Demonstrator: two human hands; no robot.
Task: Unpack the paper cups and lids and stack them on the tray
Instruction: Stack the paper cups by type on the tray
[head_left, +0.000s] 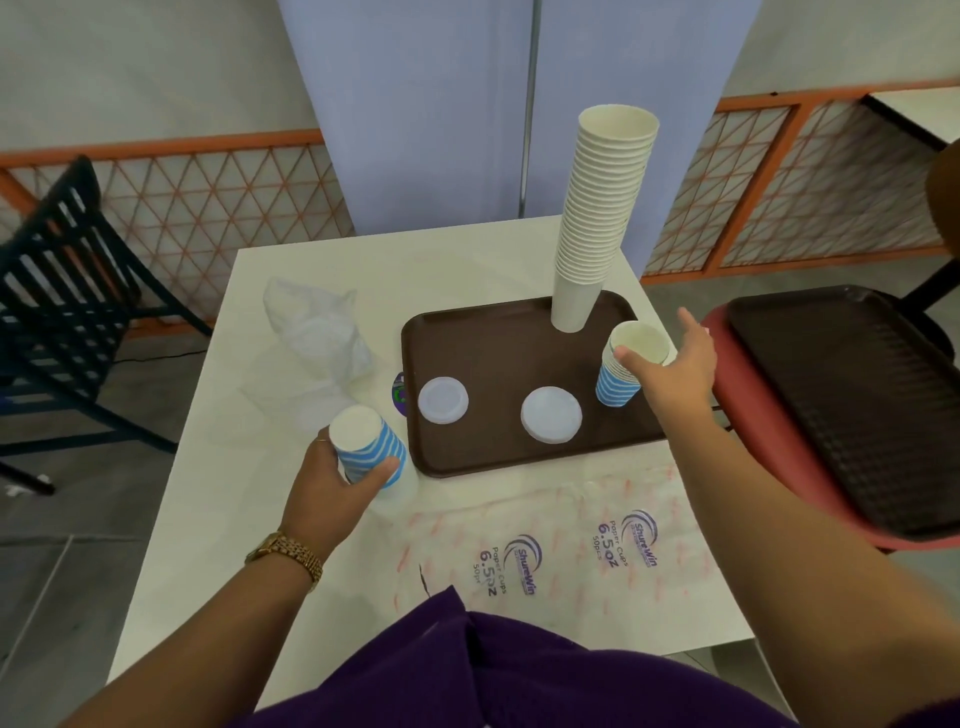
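My left hand (322, 488) grips an upside-down stack of blue-striped paper cups (366, 447) just off the left front corner of the brown tray (488, 454). My right hand (675, 376) is spread beside a second blue-striped cup stack (621, 374) that stands upright at the tray's right edge. Its thumb touches that stack near the rim and its fingers are straight. A tall leaning stack of white cups (597, 218) stands at the tray's back right. Two piles of white lids (443, 400) (551, 414) lie near the tray's front.
A printed cup wrapper (561, 545) lies flat on the white table in front of me, and crumpled clear plastic (317, 332) lies left of the tray. A dark tray (852, 405) rests on a red chair at right. A black chair (62, 291) stands at left.
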